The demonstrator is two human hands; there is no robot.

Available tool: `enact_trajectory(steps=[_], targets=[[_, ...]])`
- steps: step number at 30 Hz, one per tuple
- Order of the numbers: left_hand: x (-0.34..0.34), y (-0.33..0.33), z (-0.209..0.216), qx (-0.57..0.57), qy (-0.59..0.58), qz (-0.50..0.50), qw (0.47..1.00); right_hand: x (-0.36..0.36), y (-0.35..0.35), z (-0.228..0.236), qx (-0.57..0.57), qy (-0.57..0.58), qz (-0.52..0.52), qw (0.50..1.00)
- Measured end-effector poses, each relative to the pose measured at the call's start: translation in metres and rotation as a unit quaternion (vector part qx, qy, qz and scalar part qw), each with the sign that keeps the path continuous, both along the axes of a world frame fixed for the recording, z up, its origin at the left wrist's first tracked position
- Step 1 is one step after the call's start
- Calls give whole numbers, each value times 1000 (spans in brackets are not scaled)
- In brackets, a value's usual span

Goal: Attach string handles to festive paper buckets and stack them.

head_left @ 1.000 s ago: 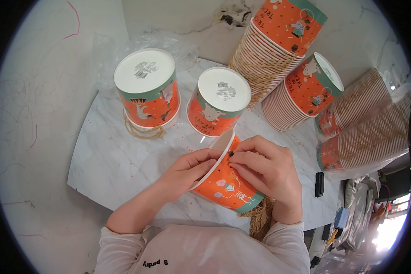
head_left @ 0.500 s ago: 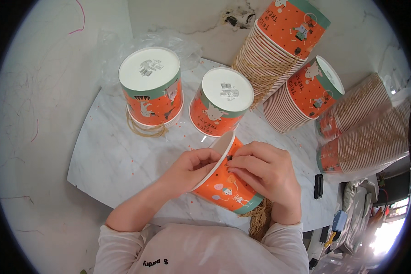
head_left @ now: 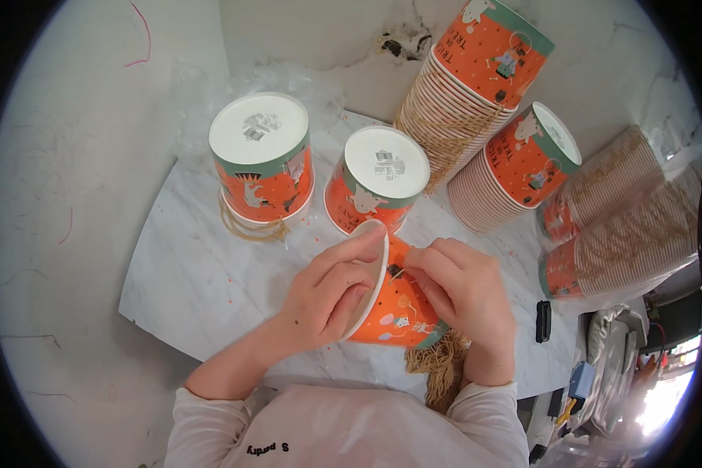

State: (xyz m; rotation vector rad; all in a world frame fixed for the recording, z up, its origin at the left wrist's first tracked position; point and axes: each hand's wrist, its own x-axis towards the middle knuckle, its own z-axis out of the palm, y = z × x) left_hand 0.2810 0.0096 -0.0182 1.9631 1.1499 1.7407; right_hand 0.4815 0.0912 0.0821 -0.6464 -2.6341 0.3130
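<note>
One orange paper bucket (head_left: 390, 317) lies tilted over the marbled table (head_left: 187, 285), mouth toward 9 o'clock. Half-curled, the left hand (head_left: 327, 292) reaches into that mouth by the rim; whether it clamps the wall I cannot tell. The right hand (head_left: 464, 285) pinches a thin tan cord (head_left: 398, 273) against the printed side. From the bucket, a tan cord bundle (head_left: 433, 363) hangs at 5 o'clock, an upturned bucket (head_left: 386, 164) stands at 12.

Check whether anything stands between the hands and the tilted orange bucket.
Nothing visible does: the left hand is at the rim of the bucket, the right hand at its printed side.
</note>
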Motion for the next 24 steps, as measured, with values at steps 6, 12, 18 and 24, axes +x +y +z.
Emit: enact_trajectory(steps=[6,12,18,24], targets=[[-4,1,28,5,115,-10,993,-6,-6,-5,-88,152,37,984],[0,3,56,11,235,103,966,-5,-14,-5,-307,186,-37,933],[1,9,78,-21,278,115,953,-1,-9,-5,-322,198,-36,925],[9,16,93,-27,255,105,961,5,-12,5,-365,209,-61,905]])
